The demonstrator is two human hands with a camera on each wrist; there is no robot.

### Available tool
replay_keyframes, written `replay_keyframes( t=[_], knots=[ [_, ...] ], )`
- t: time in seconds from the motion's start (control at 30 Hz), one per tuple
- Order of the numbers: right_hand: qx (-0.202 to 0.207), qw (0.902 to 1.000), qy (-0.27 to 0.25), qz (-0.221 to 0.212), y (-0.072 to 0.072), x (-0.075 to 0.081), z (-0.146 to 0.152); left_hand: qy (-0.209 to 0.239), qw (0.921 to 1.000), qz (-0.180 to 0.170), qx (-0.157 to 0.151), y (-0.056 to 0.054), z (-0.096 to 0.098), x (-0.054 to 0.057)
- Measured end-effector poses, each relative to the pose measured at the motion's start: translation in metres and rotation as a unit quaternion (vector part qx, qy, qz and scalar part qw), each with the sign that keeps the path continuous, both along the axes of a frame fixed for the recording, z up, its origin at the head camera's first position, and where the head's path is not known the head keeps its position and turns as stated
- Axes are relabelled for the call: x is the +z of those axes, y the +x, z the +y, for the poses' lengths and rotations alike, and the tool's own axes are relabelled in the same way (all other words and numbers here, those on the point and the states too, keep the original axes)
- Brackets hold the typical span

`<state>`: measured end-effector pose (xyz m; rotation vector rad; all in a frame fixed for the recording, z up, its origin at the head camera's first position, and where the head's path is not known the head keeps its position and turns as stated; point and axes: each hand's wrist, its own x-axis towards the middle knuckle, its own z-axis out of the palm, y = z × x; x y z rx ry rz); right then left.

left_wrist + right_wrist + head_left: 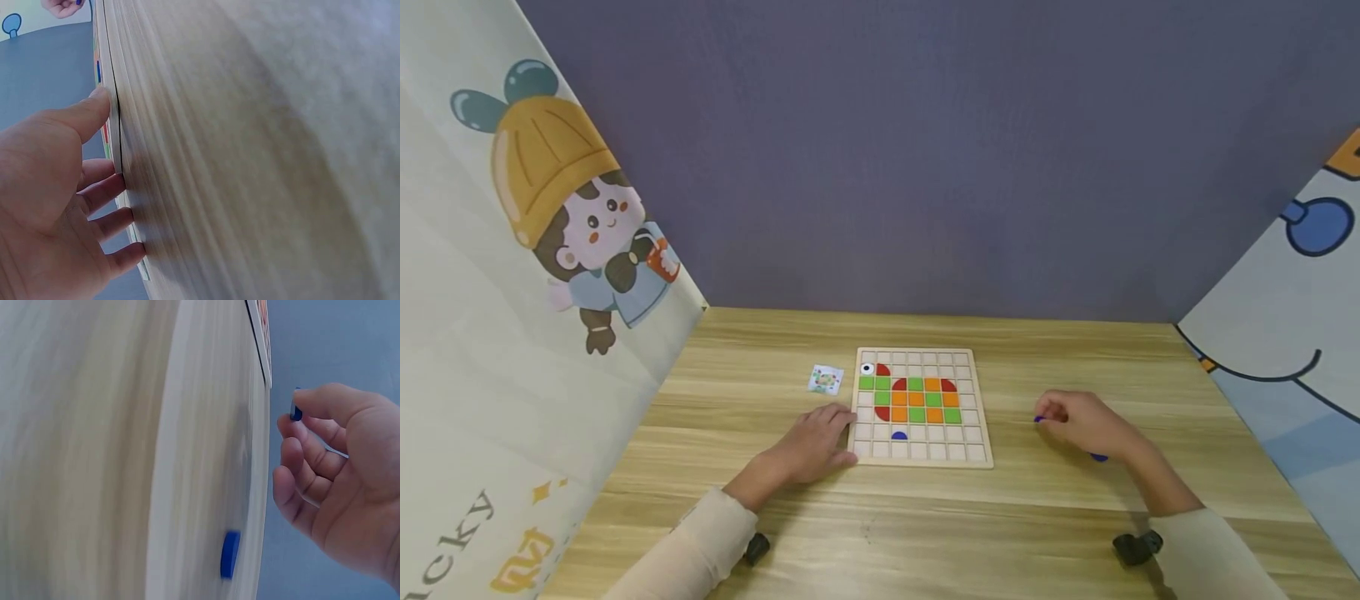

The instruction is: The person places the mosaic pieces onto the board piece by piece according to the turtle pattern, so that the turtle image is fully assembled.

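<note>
A square wooden grid board [925, 450] lies flat on the table, with green, orange and red pieces and a round eye piece set in its cells. A single blue half-round piece [899, 436] sits in a lower cell. My left hand [812, 443] rests at the board's left edge, thumb and fingertips touching its side. To the right of the board, my right hand [1086, 423] pinches a small blue piece [296, 405] between thumb and forefinger, above the table. Another blue piece [230, 554] lies on the table under that hand.
A small printed packet [826, 379] lies on the table [880, 533] left of the board. Behind the table stands a dark blue-grey panel [925, 167], with cartoon-printed panels at both sides.
</note>
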<state>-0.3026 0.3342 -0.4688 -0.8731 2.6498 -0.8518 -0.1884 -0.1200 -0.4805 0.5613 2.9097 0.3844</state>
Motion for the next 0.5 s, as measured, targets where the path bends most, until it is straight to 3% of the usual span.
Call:
replay_keyframes(
  t=[0.5],
  knots=[
    [0.020,0.9992,-0.025,-0.026,0.000,-0.001,-0.047,0.006,1.0000,0.001,0.002,0.000,0.000,-0.001]
  ],
)
